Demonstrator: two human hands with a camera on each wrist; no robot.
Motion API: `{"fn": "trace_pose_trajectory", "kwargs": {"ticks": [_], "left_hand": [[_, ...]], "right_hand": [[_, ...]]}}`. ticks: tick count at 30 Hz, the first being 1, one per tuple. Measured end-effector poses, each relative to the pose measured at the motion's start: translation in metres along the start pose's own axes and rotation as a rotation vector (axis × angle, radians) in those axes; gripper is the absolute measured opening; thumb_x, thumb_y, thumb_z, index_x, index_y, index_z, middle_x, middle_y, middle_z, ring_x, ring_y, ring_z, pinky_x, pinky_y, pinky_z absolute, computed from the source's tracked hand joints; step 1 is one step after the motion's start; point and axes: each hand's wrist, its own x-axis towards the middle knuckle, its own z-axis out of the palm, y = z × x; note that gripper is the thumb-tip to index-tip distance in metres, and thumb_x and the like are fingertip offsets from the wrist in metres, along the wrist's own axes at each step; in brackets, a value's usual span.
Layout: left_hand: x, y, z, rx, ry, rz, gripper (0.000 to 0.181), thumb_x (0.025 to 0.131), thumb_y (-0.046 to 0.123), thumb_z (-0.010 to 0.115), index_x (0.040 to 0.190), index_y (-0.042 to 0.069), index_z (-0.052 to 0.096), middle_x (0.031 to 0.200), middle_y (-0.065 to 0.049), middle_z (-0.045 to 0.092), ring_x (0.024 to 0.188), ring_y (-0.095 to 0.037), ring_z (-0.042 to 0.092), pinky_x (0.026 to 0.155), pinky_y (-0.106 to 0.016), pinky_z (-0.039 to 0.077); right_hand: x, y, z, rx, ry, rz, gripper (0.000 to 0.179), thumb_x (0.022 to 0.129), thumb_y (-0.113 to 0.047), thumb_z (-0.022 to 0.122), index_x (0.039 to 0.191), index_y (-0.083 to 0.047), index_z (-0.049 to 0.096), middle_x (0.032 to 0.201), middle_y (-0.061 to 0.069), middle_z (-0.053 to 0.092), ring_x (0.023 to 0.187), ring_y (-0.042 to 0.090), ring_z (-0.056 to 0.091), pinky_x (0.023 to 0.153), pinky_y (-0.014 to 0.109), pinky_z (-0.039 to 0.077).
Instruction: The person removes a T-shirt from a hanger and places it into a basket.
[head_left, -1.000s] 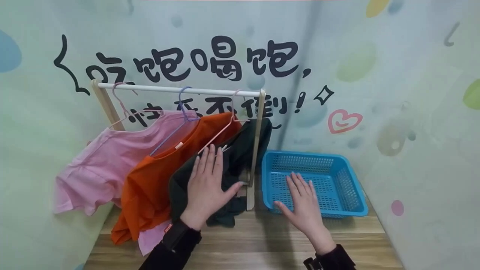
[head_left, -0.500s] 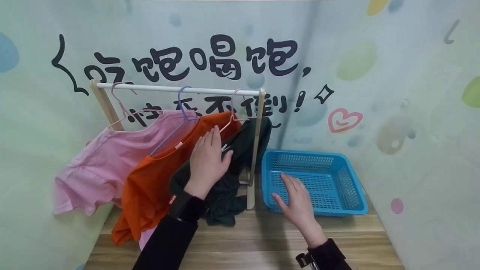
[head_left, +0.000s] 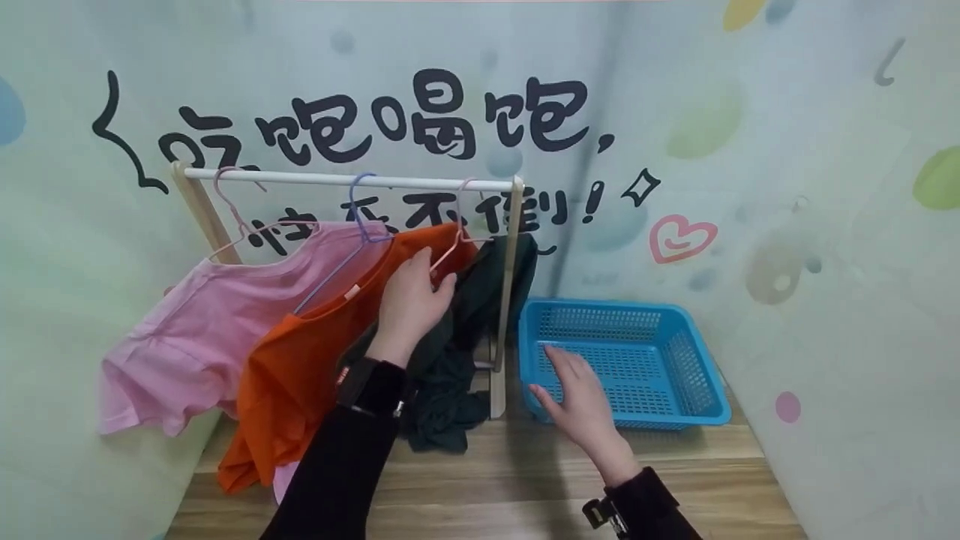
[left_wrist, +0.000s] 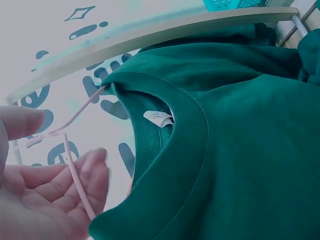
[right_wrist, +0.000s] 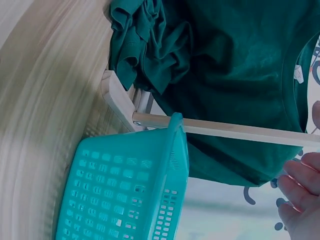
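Observation:
A dark green T-shirt (left_wrist: pixel 245 150) hangs on a pink hanger (left_wrist: pixel 77 185) at the right end of the rack; its lower part bunches on the table. My left hand (head_left: pixel 412 304) is at the shirt's neckline. In the left wrist view, its thumb and fingers stand apart on either side of the hanger, fingers slightly bent behind one arm of it. My right hand (head_left: pixel 585 405) hovers over the near left side of the blue basket (head_left: pixel 630 422), fingers relaxed and holding nothing. In the right wrist view its fingers (right_wrist: pixel 300 192) show beside the rack's wooden post (right_wrist: pixel 240 131).
The rack's white bar (head_left: pixel 420 182) also bears an orange T-shirt (head_left: pixel 281 382) on a blue hanger (head_left: pixel 355 210) and a pink T-shirt (head_left: pixel 172 352) on another pink hanger. All stands on a wood-grain table (head_left: pixel 465 495), with a printed wall (head_left: pixel 840 225) close behind.
My left hand has moved up along the green shirt to its hanger, its fingers bending. The right hand has drifted slightly left. The head view has shifted a little; shirts and basket stay put.

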Motion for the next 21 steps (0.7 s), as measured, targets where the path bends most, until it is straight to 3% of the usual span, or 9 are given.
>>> {"fn": "trace_pose_trajectory", "kwargs": {"ticks": [3,9,21], "left_hand": [[0.003,0.001,-0.002,-0.038,0.029,0.0,0.026,0.098,0.025,0.063,0.115,0.005,0.062,0.097,-0.008,0.065,0.087,-0.024,0.058,0.089,-0.038,0.049],[0.005,-0.003,-0.007,0.021,0.139,0.032,0.018,0.098,0.019,0.062,0.098,0.002,0.068,0.088,-0.011,0.062,0.089,-0.028,0.054,0.089,-0.041,0.043],[0.005,-0.016,-0.032,0.067,0.428,0.03,0.018,0.097,0.016,0.064,0.101,0.002,0.074,0.095,-0.015,0.069,0.092,-0.033,0.061,0.086,-0.045,0.046]], "right_hand": [[0.005,-0.003,-0.002,0.005,-0.018,0.005,0.06,0.09,-0.024,0.074,0.14,0.0,0.05,0.134,0.019,0.058,0.124,0.035,0.053,0.102,0.052,0.042],[0.018,-0.008,-0.008,0.032,-0.053,0.004,0.059,0.094,-0.027,0.07,0.142,-0.001,0.049,0.137,0.018,0.056,0.128,0.033,0.051,0.106,0.051,0.039],[0.048,-0.014,-0.02,0.02,-0.022,-0.081,0.06,0.096,-0.029,0.067,0.143,0.001,0.047,0.14,0.019,0.054,0.131,0.032,0.049,0.112,0.048,0.032]]}}
